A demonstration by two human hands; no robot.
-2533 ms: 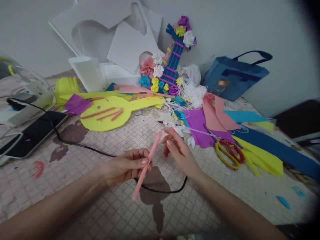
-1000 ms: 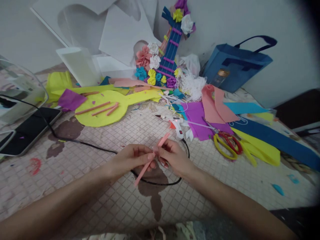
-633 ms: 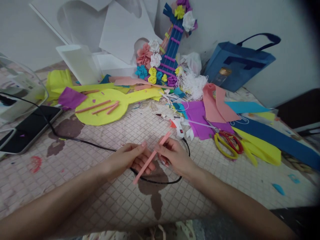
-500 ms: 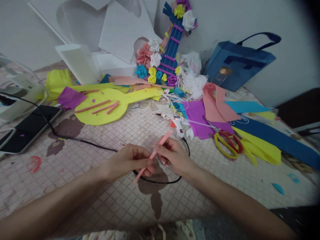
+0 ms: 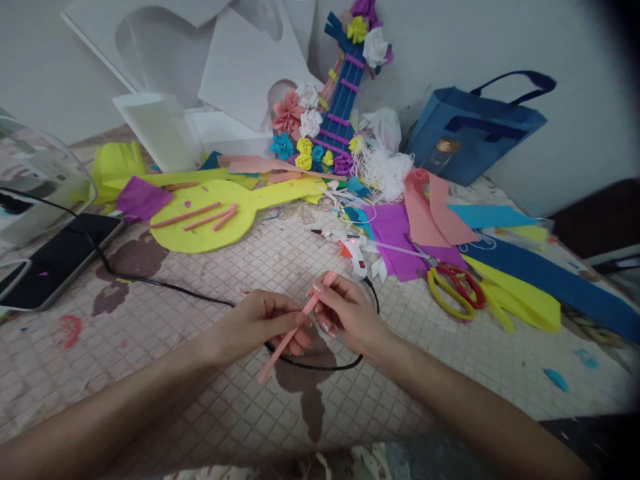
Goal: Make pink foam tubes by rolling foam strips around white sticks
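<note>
A narrow pink paper strip (image 5: 277, 357) slants between my hands above the tiled-pattern tabletop. My left hand (image 5: 250, 323) pinches its middle between thumb and fingers, and the lower end sticks out toward me. Near the upper end, my right hand (image 5: 353, 313) grips the strip with thumb and fingertips. Just beyond my right hand lies a white hot glue gun (image 5: 356, 253), its black cord (image 5: 330, 366) looping under both hands. Farther back, several thin pink rolled strips (image 5: 203, 217) rest on a yellow guitar-shaped cutout (image 5: 210, 241).
Scissors with red and yellow handles (image 5: 450, 300) lie at right among purple paper (image 5: 393, 233), pink paper (image 5: 433, 213) and blue paper (image 5: 555, 270). A flower-trimmed blue paper guitar (image 5: 343, 100) leans on the wall beside a blue bag (image 5: 475, 133). A phone (image 5: 65, 260) lies at left.
The pink strip has shifted down and toward me, with more of its lower end past my left hand and less showing above my right. Both hands stay in nearly the same place.
</note>
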